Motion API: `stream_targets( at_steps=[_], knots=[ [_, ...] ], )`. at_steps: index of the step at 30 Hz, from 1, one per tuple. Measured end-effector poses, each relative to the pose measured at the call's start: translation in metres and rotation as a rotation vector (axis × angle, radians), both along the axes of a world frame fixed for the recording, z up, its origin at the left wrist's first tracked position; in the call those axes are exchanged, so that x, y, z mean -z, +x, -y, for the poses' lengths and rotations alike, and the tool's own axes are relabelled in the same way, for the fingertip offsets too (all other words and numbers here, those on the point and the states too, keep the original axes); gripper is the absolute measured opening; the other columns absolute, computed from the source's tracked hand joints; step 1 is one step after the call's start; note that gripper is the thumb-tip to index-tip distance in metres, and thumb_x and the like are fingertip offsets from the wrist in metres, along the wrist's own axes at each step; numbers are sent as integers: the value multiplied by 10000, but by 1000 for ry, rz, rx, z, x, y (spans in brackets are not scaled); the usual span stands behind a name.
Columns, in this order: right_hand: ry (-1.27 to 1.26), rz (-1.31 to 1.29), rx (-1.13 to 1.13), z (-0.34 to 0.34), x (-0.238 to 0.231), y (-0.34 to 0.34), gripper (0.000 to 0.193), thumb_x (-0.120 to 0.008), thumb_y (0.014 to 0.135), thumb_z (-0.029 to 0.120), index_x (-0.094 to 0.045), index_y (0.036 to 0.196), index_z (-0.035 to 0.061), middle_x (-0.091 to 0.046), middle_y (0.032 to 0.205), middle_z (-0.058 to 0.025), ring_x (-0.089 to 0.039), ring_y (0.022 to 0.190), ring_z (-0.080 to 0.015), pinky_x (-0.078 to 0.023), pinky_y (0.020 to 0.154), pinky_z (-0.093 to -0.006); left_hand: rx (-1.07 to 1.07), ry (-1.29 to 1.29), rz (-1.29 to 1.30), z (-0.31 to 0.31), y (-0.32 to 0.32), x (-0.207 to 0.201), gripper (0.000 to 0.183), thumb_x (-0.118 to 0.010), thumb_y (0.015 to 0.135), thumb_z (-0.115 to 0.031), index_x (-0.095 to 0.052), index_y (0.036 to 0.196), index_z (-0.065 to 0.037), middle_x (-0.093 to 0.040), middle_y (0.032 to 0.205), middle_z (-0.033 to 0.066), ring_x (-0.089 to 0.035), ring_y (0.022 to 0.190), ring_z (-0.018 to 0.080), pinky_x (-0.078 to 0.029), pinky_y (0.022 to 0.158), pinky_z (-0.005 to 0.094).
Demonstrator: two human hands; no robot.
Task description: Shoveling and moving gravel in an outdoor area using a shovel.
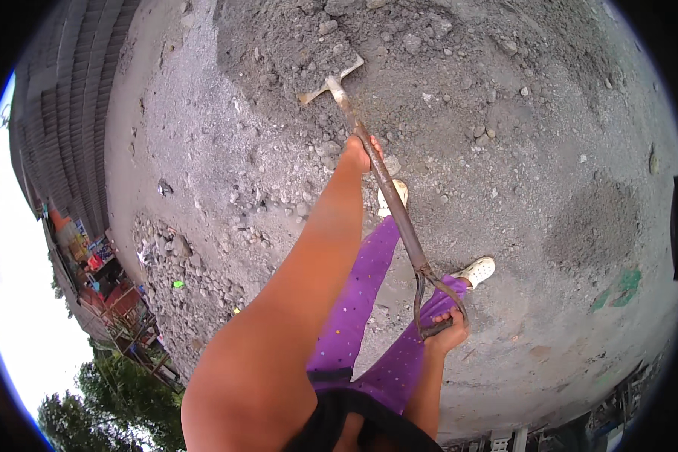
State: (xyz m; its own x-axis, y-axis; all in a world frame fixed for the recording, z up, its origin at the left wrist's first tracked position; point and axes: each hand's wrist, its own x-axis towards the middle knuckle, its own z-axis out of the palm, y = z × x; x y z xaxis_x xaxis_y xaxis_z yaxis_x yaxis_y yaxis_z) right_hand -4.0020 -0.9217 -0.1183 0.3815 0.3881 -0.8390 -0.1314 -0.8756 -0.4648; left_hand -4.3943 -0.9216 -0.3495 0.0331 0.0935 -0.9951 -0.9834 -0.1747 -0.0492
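A worn shovel [401, 215] slants across the middle of the view, its metal blade [343, 77] at the far end against loose grey sand and gravel [422, 68]. My left hand [363, 153] is wrapped round the shaft a short way behind the blade, the arm stretched far forward. At the near end, my right hand [449, 331] is closed on the crossbar of the shovel's looped handle. Part of the blade's face is hidden by the angle and the sand.
My white clogs [480, 272] stand on gritty ground on either side of the shaft. Stones and rubble [177, 264] lie at the left. A darker sand patch [595, 226] and a green patch [625, 286] are at the right. A grey ridged structure [71, 113] rises at the far left.
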Motion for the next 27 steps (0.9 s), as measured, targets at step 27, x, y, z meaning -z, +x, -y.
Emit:
stream_targets(
  at_steps=[27],
  knots=[
    [-737,-261,473,234,-48,450,72,-506,692,137,-444,664,111,-433,520,-23,-473,450,-192,-413,435,-319,1116,-106,-321,-97,652,-64,782,4,861,-613,-533,853,-44,-524,628,136,-503,500,252,-479,543,419]
  ],
)
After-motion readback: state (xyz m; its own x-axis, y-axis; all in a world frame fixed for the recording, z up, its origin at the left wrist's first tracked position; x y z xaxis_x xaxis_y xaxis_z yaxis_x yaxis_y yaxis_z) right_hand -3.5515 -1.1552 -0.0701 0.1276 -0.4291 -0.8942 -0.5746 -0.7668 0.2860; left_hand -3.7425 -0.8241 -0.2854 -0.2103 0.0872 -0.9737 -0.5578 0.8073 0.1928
